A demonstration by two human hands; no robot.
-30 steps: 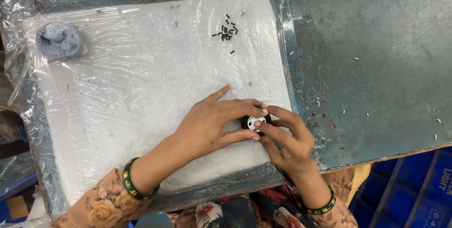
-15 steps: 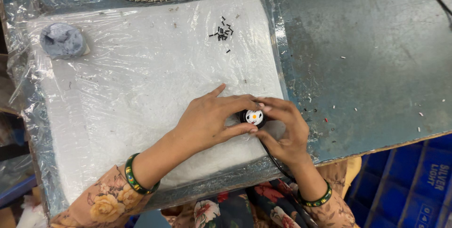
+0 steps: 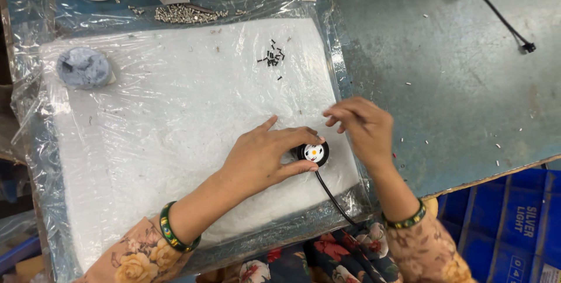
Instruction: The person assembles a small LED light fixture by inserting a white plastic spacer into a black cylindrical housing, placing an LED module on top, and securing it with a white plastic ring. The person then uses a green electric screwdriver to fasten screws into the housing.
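Since the earlier frame my right hand [image 3: 361, 126] has lifted off the small round black part [image 3: 311, 153] and moved up and to the right of it; half a second ago its fingers were closed around that part together with the left.

Left hand [image 3: 263, 155]: lies flat on the plastic-wrapped white foam pad [image 3: 163, 143], thumb and forefinger narrowed around the round part, holding it against the pad from the left side. The part sits in the lower middle of the frame, near the pad's right edge. Its face points up at me: white centre with a small orange dot.

Right hand: fingers loosely curled, tips drawn close together. Whether something tiny is pinched between them I cannot tell. They hover just above and to the right of the part, apart from it.

Relation that matters: the part lies down and to the left of my right fingertips, and the left hand is the nearer, already touching. A black cable [image 3: 333, 198] runs from the part toward the lower right of the frame.

A small cluster of black screws [image 3: 273, 58] lies on the pad toward upper centre, well apart from both hands.
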